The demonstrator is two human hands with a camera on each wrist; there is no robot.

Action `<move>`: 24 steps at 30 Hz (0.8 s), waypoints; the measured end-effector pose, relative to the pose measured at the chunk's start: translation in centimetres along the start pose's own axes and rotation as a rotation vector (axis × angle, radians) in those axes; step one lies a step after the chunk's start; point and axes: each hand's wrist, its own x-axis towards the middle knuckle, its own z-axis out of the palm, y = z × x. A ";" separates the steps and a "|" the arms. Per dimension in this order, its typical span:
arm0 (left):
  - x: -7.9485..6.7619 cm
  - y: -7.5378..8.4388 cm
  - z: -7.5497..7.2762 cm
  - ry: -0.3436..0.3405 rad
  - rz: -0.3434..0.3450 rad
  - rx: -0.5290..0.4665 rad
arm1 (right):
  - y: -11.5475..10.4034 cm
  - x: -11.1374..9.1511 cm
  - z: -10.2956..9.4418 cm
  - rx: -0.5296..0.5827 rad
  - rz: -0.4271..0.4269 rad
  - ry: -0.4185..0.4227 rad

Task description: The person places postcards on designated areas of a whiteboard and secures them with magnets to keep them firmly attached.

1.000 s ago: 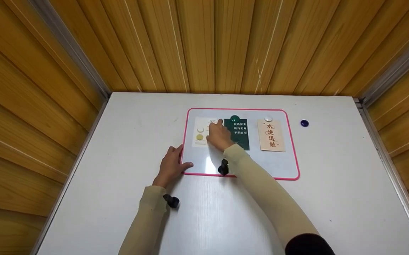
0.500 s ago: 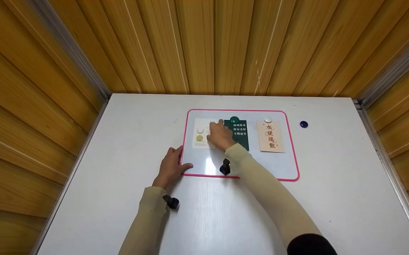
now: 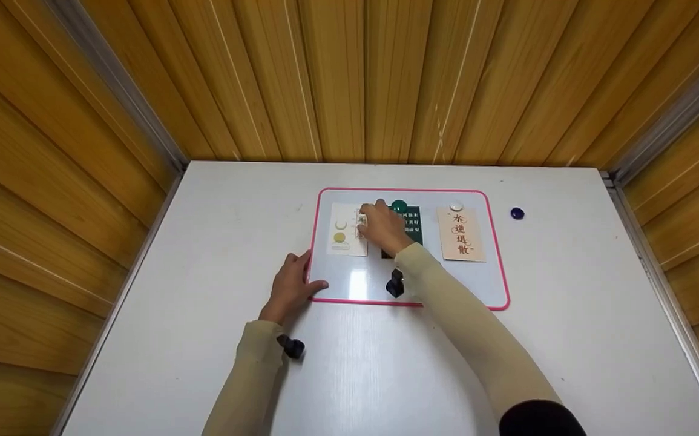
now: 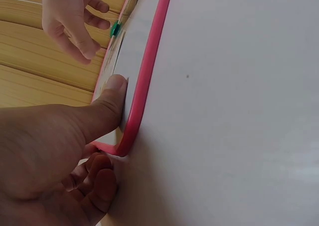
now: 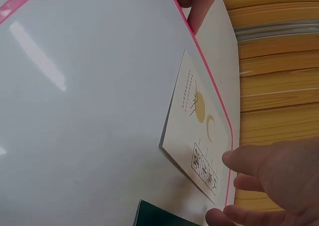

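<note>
A pink-edged whiteboard (image 3: pixel 446 281) lies on the table. My left hand (image 3: pixel 290 284) grips its near left corner, thumb on top and fingers at the rim. My right hand (image 3: pixel 387 227) hovers between the white card (image 3: pixel 347 243) and the dark green card (image 3: pixel 416 219), partly covering both. In the right wrist view its thumb and fingers are apart, with nothing seen between them. One edge of the white card looks slightly raised there. A green round magnet (image 3: pixel 399 206) sits atop the green card. A white magnet (image 3: pixel 456 206) holds the top of the peach card (image 3: pixel 462 237).
A dark blue round magnet (image 3: pixel 517 213) lies on the white table (image 3: pixel 579 290), right of the whiteboard. Wood-patterned panels (image 3: pixel 385 85) rise behind the table and at both sides.
My right hand has shifted a little to the right, showing more of the white card and covering more of the green one. The left hand stays on the corner.
</note>
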 end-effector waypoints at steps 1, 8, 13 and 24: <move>0.0 0.0 0.0 0.000 0.000 -0.001 | 0.1 0.0 -0.1 -0.002 -0.002 -0.002; -0.2 0.0 0.0 0.013 0.003 -0.008 | 0.7 0.1 -0.4 -0.025 -0.024 0.005; -0.2 0.2 -0.1 0.015 -0.001 -0.008 | 1.3 0.3 -0.4 -0.020 -0.072 0.018; -0.1 0.0 0.0 0.007 0.008 0.007 | 2.9 0.7 -0.1 -0.050 -0.242 0.037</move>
